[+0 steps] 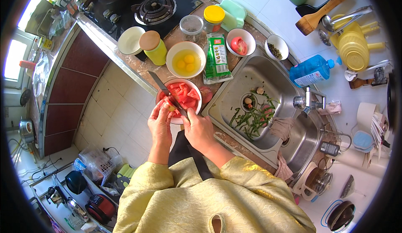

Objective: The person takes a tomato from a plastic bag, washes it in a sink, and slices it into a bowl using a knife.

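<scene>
My right hand [198,130] grips the handle of a kitchen knife [161,84], its blade pointing up and left. In my left hand [160,123], a small piece of tomato [171,106] is pinched between thumb and fingers, close against the blade. Both hands are over the near side of a bowl [199,106] filled with cut red tomato pieces [182,92]. Just behind it stands a bowl [170,67] of raw eggs with several yolks [189,59]. Another tomato piece [239,46] lies in a white bowl [250,38] near the sink.
A steel sink [219,109] on the right holds green scraps [251,123] and eggshells [248,100]. A green packet [217,57], yellow jar with wooden lid [156,53] and pale bowl [130,41] line the counter. The gas burner [154,8] is at the back.
</scene>
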Demonstrator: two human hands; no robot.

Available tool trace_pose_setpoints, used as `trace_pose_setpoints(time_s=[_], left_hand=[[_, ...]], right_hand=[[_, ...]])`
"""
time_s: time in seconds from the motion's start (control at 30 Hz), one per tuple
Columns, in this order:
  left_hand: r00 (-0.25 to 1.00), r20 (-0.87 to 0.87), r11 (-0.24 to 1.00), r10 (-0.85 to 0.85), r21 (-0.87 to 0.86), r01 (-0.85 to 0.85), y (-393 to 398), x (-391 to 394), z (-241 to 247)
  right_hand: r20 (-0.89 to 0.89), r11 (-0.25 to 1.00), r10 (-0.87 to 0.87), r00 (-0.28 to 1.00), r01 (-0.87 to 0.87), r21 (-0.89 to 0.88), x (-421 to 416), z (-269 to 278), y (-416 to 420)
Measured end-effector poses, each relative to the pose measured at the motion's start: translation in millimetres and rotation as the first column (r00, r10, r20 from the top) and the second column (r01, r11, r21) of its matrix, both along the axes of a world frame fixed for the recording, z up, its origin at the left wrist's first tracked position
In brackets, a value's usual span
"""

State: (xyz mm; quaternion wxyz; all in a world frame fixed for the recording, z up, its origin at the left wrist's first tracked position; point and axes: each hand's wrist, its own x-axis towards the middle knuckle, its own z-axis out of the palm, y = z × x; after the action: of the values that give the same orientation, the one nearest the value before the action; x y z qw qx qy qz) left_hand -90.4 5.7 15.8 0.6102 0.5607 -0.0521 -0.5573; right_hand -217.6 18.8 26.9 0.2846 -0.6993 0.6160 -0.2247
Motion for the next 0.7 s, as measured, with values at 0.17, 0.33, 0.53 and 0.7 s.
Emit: trace_pose_setpoints(time_s=[0.17, 0.33, 0.53, 0.7], left_hand=[[1.0, 0.018, 1.0, 0.015, -0.005, -0.015, 0.5, -2.1, -3.2], [0.996, 0.09, 0.998, 0.011, -0.066, -0.005, 3.7, -8.7, -10.0], [0.982, 0.187, 0.995, -0.017, -0.096, 0.036, 8.0, -12.5, -11.3], [0.967, 0.252, 0.985, -0.029, -0.156, 0.07, 8.4, -19.4, -1.7]], right_hand=[[-0.013, 1.0, 0.0, 1.0, 0.0, 0.008, 2.1, -2.3, -1.7], [-0.018, 0.999, -0.015, 1.0, 0.015, 0.041, 4.2, -2.5, -6.4], [0.032, 0.998, -0.054, 0.998, 0.053, 0.02, 5.2, -2.1, -7.0], [0.055, 0.998, -0.056, 0.997, 0.055, 0.016, 6.4, -9.2, -11.0]])
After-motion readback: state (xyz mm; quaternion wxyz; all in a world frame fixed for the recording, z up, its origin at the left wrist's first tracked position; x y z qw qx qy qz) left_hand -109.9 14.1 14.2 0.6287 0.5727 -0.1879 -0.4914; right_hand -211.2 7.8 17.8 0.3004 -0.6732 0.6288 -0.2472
